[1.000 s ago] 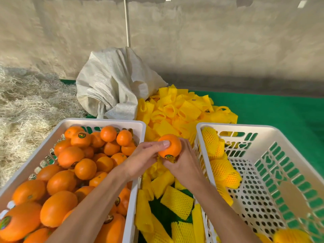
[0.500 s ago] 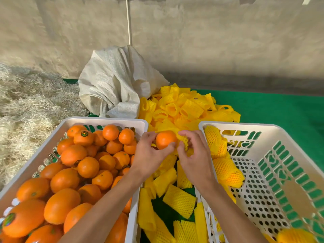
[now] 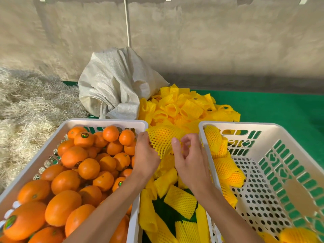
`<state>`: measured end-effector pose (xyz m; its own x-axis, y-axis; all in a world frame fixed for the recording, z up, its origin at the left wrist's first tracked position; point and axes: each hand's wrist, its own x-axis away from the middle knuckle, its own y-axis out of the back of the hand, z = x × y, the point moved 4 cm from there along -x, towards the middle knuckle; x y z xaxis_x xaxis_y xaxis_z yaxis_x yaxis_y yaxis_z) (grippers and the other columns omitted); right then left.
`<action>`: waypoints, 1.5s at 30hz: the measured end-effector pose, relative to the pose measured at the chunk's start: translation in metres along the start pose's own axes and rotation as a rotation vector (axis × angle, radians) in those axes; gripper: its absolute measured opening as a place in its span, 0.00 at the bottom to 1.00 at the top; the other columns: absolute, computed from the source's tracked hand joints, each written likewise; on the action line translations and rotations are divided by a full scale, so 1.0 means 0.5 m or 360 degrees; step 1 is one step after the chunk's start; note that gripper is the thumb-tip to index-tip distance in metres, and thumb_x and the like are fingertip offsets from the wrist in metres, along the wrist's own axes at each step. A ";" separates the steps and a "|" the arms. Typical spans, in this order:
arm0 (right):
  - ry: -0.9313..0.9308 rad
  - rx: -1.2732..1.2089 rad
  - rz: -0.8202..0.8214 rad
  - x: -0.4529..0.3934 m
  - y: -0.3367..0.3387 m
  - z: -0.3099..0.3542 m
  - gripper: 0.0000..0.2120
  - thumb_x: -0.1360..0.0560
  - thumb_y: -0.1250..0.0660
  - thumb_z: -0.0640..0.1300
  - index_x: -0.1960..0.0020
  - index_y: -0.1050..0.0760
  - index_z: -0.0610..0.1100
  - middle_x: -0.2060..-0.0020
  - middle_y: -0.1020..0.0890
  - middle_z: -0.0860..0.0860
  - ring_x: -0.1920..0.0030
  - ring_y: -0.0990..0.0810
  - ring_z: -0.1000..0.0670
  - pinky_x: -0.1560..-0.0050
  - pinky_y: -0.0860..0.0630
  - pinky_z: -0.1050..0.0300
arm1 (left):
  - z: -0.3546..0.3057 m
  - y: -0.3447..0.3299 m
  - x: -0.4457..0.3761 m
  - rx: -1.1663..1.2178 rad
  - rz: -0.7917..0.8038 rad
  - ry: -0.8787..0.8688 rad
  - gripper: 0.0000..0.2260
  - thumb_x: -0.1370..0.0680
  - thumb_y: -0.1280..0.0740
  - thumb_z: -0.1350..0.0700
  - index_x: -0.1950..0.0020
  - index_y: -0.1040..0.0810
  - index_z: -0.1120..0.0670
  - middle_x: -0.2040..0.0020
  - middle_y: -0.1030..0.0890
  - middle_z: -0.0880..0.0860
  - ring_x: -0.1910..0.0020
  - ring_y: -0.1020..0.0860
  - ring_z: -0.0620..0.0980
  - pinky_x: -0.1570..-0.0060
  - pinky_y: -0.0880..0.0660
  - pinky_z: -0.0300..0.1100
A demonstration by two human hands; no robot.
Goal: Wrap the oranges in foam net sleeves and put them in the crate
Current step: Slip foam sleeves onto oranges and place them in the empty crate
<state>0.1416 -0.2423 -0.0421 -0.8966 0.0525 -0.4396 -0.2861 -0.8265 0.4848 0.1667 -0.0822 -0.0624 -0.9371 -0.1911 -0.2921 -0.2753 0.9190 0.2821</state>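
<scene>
Between the two crates I hold an orange covered by a yellow foam net sleeve [image 3: 164, 140]. My left hand [image 3: 145, 155] grips the sleeved orange from the left. My right hand [image 3: 188, 160] is at the sleeve's right end, fingers curled, pinching the net edge. The left white crate [image 3: 105, 122] is full of bare oranges [image 3: 87, 168]. The right white crate [image 3: 263, 128] holds several sleeved oranges [image 3: 225, 168] along its left wall. Loose yellow sleeves [image 3: 180, 201] lie between the crates.
A big heap of empty sleeves [image 3: 185, 107] sits behind the crates on the green mat [image 3: 280, 106]. A crumpled white woven sack [image 3: 114, 83] lies behind the left crate. Straw [image 3: 26, 106] covers the floor at left. A concrete wall stands behind.
The orange was bare in both hands a second ago; the net sleeve has since been pulled over it and now covers it. Both hands stayed between the crates.
</scene>
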 end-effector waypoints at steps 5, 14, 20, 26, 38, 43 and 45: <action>-0.1062 -0.0746 0.0625 0.021 -0.066 -0.027 0.33 0.26 0.45 0.76 0.45 0.22 0.49 0.57 0.13 0.48 0.61 0.12 0.47 0.58 0.15 0.46 | -0.005 -0.008 0.006 -0.0041 0.0103 0.0000 0.11 0.21 0.29 0.67 0.41 0.26 0.61 0.45 0.22 0.61 0.45 0.21 0.60 0.48 0.22 0.60; -0.0727 -0.0898 -0.0447 -0.060 0.065 -0.071 0.31 0.32 0.28 0.67 0.34 0.30 0.56 0.44 0.19 0.56 0.45 0.18 0.55 0.51 0.20 0.54 | -0.041 0.012 0.005 0.0334 0.0123 -0.0430 0.11 0.17 0.34 0.65 0.36 0.19 0.57 0.31 0.23 0.51 0.28 0.26 0.53 0.36 0.22 0.49; -0.0426 0.0433 -0.0532 -0.078 0.130 -0.142 0.28 0.26 0.27 0.57 0.29 0.27 0.49 0.39 0.29 0.45 0.38 0.31 0.43 0.42 0.31 0.48 | 0.044 0.098 -0.045 -0.0370 -0.0414 -0.0083 0.17 0.19 0.36 0.65 0.31 0.22 0.54 0.33 0.24 0.53 0.33 0.26 0.53 0.34 0.26 0.58; 0.0121 0.0796 -0.0352 -0.064 0.086 -0.106 0.15 0.24 0.27 0.43 0.39 0.21 0.40 0.40 0.23 0.42 0.36 0.27 0.39 0.36 0.32 0.43 | 0.106 0.089 -0.051 -0.1283 0.0058 0.0206 0.30 0.19 0.30 0.56 0.19 0.37 0.51 0.18 0.38 0.54 0.20 0.43 0.61 0.25 0.36 0.61; 0.0505 0.1023 0.0612 -0.013 -0.023 -0.065 0.12 0.20 0.35 0.46 0.38 0.21 0.47 0.42 0.21 0.49 0.38 0.25 0.45 0.36 0.31 0.50 | 0.119 0.103 -0.054 -0.1644 -0.0174 0.0505 0.21 0.22 0.28 0.57 0.30 0.28 0.57 0.33 0.35 0.61 0.35 0.33 0.63 0.45 0.22 0.52; 0.0336 0.1116 0.1362 0.034 -0.074 -0.089 0.21 0.19 0.36 0.43 0.26 0.30 0.51 0.33 0.27 0.48 0.31 0.31 0.45 0.36 0.34 0.50 | 0.096 0.120 -0.055 -0.1072 -0.0533 0.0332 0.29 0.24 0.24 0.45 0.30 0.28 0.58 0.33 0.32 0.60 0.33 0.32 0.61 0.44 0.22 0.59; 0.0447 0.1396 0.1562 0.046 -0.094 -0.089 0.22 0.20 0.34 0.40 0.26 0.29 0.50 0.30 0.30 0.46 0.28 0.34 0.42 0.31 0.35 0.45 | 0.087 0.120 -0.057 -0.0850 -0.0595 0.0241 0.32 0.25 0.26 0.40 0.28 0.28 0.57 0.32 0.31 0.57 0.33 0.30 0.57 0.42 0.23 0.54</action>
<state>0.1496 -0.2271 -0.1086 -0.7855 -0.5528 0.2782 0.2148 0.1781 0.9603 0.1864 -0.0067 -0.0767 -0.7671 -0.5457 -0.3374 -0.6192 0.4922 0.6118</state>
